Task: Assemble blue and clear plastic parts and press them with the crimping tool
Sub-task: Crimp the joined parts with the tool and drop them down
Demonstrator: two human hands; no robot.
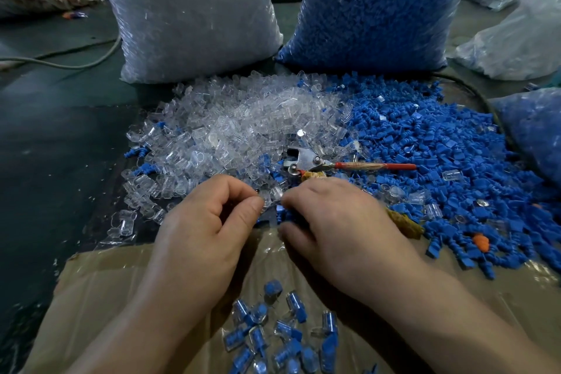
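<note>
Although several assembled pieces (282, 340) already lie in the cardboard box (100, 282), large piles of loose parts (425, 146) remain. The left hand (209, 215) pinches a clear part (271, 198); the right hand (331, 218) curls against it, grip hidden. The crimping tool (306, 161) lies just beyond.

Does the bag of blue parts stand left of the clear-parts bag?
No, the bag of blue parts stands right of the bag of clear parts.

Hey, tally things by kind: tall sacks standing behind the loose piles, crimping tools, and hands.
tall sacks: 2, the clear sack and the blue sack
crimping tool: 1
hands: 2, left hand and right hand
total: 5
</note>
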